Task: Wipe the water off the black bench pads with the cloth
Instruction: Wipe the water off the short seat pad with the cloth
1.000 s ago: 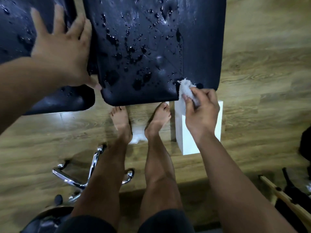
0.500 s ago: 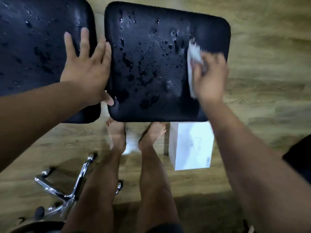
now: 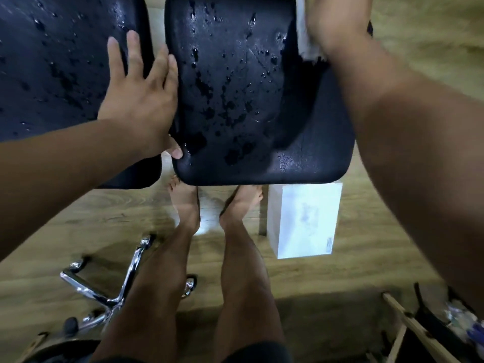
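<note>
Two black bench pads lie side by side below me, both beaded with water. The right pad (image 3: 235, 100) carries drops over its middle and left, while a strip along its right side looks smeared. My right hand (image 3: 337, 19) presses a white cloth (image 3: 305, 40) onto that pad's far right corner; the fingers are cut off by the top edge. My left hand (image 3: 138, 100) rests flat with fingers spread on the left pad (image 3: 52, 74), its thumb touching the right pad's near left corner.
A white box (image 3: 303, 221) stands on the wooden floor under the right pad's near edge. My bare feet (image 3: 212, 203) stand between the pads and a chrome chair base (image 3: 104, 289). A wooden frame with dark items (image 3: 429, 334) sits at the bottom right.
My right hand has swept the cloth from the right pad's near right corner up along its right side to the far corner. The left hand stays pressed on the left pad.
</note>
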{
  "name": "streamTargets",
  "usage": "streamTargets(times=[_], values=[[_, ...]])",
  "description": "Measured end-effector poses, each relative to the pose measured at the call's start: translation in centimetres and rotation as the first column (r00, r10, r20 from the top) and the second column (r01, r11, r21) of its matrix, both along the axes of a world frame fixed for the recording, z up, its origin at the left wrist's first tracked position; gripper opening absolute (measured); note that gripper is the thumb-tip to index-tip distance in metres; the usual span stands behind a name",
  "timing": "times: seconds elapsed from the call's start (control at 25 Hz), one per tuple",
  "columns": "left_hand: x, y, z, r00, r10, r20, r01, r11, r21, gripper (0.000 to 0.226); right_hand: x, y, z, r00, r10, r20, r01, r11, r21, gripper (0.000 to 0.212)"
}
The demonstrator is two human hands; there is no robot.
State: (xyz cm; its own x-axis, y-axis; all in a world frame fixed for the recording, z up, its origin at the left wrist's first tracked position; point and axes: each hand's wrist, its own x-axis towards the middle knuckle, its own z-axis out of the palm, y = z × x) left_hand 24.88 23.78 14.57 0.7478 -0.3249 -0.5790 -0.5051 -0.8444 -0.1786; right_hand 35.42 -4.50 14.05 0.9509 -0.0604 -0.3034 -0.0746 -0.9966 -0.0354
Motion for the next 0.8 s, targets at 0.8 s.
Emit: streamTargets(times=[0.8], values=[[0.3, -0.3, 0.7, 0.999, 0.005, -0.037, -0.006, 1.0, -0.024, 0.146, -6.7, 2.6, -1.6, 0.907, -0.252, 0.338, 0.241, 0.968, 0.075, 0.028]])
